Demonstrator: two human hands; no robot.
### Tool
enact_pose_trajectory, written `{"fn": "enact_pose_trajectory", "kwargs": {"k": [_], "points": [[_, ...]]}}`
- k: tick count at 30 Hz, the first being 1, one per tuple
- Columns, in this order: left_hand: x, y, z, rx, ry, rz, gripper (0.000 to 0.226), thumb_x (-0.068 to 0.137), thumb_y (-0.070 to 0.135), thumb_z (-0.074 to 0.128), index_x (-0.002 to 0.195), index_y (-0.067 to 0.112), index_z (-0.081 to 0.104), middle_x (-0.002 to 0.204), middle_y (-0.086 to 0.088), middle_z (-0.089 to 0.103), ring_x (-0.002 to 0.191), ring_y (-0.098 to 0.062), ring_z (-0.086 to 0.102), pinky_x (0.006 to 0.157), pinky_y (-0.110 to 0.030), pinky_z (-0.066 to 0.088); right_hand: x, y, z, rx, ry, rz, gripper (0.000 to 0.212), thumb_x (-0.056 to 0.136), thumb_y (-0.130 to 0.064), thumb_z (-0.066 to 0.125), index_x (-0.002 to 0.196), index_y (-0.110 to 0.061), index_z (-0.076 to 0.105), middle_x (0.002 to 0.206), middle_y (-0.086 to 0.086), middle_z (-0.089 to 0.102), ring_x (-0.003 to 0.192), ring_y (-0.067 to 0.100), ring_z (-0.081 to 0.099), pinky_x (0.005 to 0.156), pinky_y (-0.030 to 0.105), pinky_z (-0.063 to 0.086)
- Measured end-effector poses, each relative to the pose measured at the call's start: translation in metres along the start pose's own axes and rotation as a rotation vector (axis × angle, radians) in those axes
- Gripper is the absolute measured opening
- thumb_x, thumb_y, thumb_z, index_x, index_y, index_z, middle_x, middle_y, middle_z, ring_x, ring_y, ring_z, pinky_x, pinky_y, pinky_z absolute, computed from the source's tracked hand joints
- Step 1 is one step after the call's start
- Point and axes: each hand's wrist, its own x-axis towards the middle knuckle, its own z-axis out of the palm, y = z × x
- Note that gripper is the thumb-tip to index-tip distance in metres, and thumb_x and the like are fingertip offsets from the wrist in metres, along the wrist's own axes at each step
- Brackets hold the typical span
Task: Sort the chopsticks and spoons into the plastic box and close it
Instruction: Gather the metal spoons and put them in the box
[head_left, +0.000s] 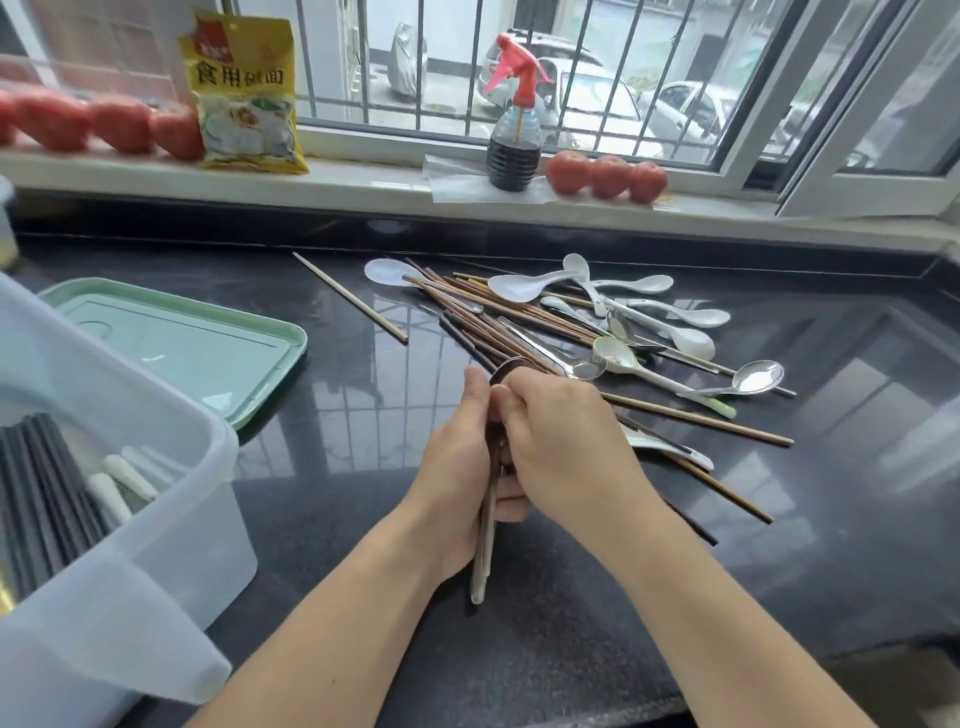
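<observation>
- Left hand (457, 467) curled round a small bundle of spoon handles (482, 551), held upright-ish; handles stick out below the palm toward the camera, bowls up top at the fingertips.
- Right hand (561, 447) fingers curled at the top of that same bundle, pinching at a dark spoon bowl (506, 370); looks like it is squaring one more spoon into the stack.
- Step in hand, by my read: gather spoons into one nested bundle before carrying to the box.
- To do it well: line up bowls facing the same way, handles parallel, then tighten the left grip so none slide out the bottom.
- Loose pile (571, 332) of brown chopsticks and white and metal spoons lies on the black counter (831, 467), just beyond the hands; plenty left to sort.
- Plastic box (171, 519) sits at left, open, with dark chopsticks (36, 493) and white handles (119, 478) already inside in separate groups.
- Green lid (208, 353) lies flat on the counter behind the box, not yet on.
- Drop the bundle on the spoon side, clear of the chopsticks.
</observation>
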Motion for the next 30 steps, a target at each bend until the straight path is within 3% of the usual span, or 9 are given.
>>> {"fn": "enact_pose_trajectory", "kwargs": {"k": [7,10,12,14,17,21,23,27,30], "points": [[0.001,-0.001,-0.001,-0.067,-0.088,-0.033,0.046,0.102,0.059,0.043,0.099,0.014,0.054,0.067,-0.003,0.034,0.05,-0.014,0.032,0.043,-0.025,0.025,0.003,0.012,-0.011,-0.087,-0.033,-0.057,0.025,0.103,-0.027,0.05,0.082,-0.019,0.06,0.068,-0.009,0.056,0.067,0.015,0.055,0.064,0.034,0.043],[0.003,-0.002,-0.002,-0.084,-0.036,-0.014,0.045,0.104,0.054,0.04,0.099,0.011,0.052,0.063,-0.001,0.036,0.047,-0.012,0.031,0.041,-0.023,0.025,-0.002,0.019,-0.013,0.141,-0.083,-0.086,0.018,0.1,-0.015,0.056,0.088,-0.019,0.07,0.075,-0.013,0.063,0.075,0.006,0.06,0.069,0.021,0.045],[0.006,-0.002,-0.004,-0.125,-0.015,-0.018,0.047,0.105,0.054,0.04,0.111,0.009,0.053,0.063,0.0,0.036,0.047,-0.012,0.027,0.038,-0.021,0.023,-0.008,0.032,-0.015,0.191,0.002,-0.058,0.016,0.098,-0.012,0.06,0.095,-0.018,0.075,0.079,-0.016,0.067,0.077,0.001,0.062,0.069,0.013,0.044],[0.008,-0.003,-0.006,-0.172,0.011,-0.031,0.053,0.105,0.053,0.04,0.128,0.006,0.052,0.064,0.001,0.034,0.048,-0.011,0.024,0.039,-0.021,0.02,-0.006,0.062,-0.024,0.116,0.194,0.069,0.015,0.097,-0.015,0.062,0.094,-0.019,0.076,0.082,-0.011,0.07,0.078,0.006,0.062,0.071,0.019,0.045],[0.011,-0.004,-0.007,-0.2,0.032,-0.036,0.057,0.105,0.053,0.04,0.136,0.006,0.05,0.064,0.001,0.034,0.049,-0.011,0.023,0.041,-0.023,0.018,0.018,0.138,-0.053,-0.131,0.484,0.415,0.023,0.096,-0.017,0.054,0.109,-0.013,0.073,0.108,0.012,0.068,0.106,0.032,0.057,0.091,0.037,0.044],[0.014,-0.006,-0.003,-0.186,0.043,-0.036,0.049,0.105,0.054,0.041,0.125,0.011,0.053,0.064,0.001,0.034,0.049,-0.011,0.024,0.041,-0.023,0.019,0.045,0.22,-0.082,-0.256,0.395,0.88,0.044,0.098,-0.029,0.047,0.134,-0.005,0.056,0.139,0.021,0.048,0.129,0.041,0.039,0.108,0.047,0.035],[0.015,-0.006,-0.002,-0.192,0.042,-0.037,0.051,0.105,0.054,0.041,0.129,0.011,0.053,0.064,0.001,0.034,0.049,-0.011,0.025,0.04,-0.023,0.021,0.051,0.24,-0.079,-0.243,0.369,0.931,0.042,0.098,-0.03,0.046,0.129,-0.005,0.062,0.134,0.021,0.057,0.125,0.042,0.047,0.104,0.044,0.04],[0.014,-0.005,0.0,-0.194,0.04,-0.034,0.055,0.105,0.054,0.041,0.136,0.01,0.052,0.064,0.0,0.036,0.046,-0.012,0.029,0.038,-0.023,0.026,0.053,0.239,-0.075,-0.089,0.559,0.91,0.032,0.1,-0.016,0.045,0.112,-0.008,0.073,0.121,0.02,0.067,0.115,0.04,0.056,0.09,0.038,0.046],[0.016,-0.005,0.001,-0.197,0.054,-0.031,0.056,0.104,0.054,0.041,0.137,0.01,0.051,0.063,0.001,0.036,0.046,-0.012,0.028,0.039,-0.023,0.025,0.058,0.198,-0.09,-0.016,0.613,0.725,0.029,0.101,-0.018,0.044,0.101,-0.008,0.071,0.113,0.015,0.07,0.108,0.035,0.059,0.084,0.034,0.042]]}}
